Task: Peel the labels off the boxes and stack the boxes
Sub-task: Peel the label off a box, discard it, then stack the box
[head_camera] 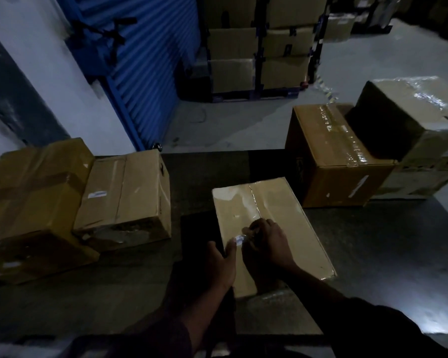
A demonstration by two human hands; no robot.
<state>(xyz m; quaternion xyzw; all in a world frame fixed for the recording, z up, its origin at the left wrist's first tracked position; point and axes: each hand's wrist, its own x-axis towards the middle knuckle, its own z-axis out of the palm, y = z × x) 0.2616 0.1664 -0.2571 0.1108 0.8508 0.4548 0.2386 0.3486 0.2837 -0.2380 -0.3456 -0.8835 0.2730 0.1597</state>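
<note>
Cardboard is nearly everything in sight: the carton being worked on [269, 228] lies flat on the dark bench [373, 254], its taped seam facing up, close in front of the person so both hands reach it without stretching; the left hand [221, 264] rests on the near left edge with fingers fairly straight and the thumb laid across the top, which I judge is there to steady the box against the pull; the right hand [265, 241] is curled over the top face, fingertips bunched round a small pale label [239, 239] that looks partly lifted, though the dim light hides how much has come away; the peeling step seems to be under way, not finished.

To the left, two sealed cartons [124, 195] sit just beside each other at the bench's edge, one with a small white sticker on its top; to the right, a taped carton [331, 156] stands on the bench touching a larger film-wrapped box [411, 120]; every carton is closed, so contents cannot be told; no stack of peeled boxes can be picked out here.

Beyond the bench, more cartons fill a dark rack [259, 47] beside a blue shutter [140, 47].
</note>
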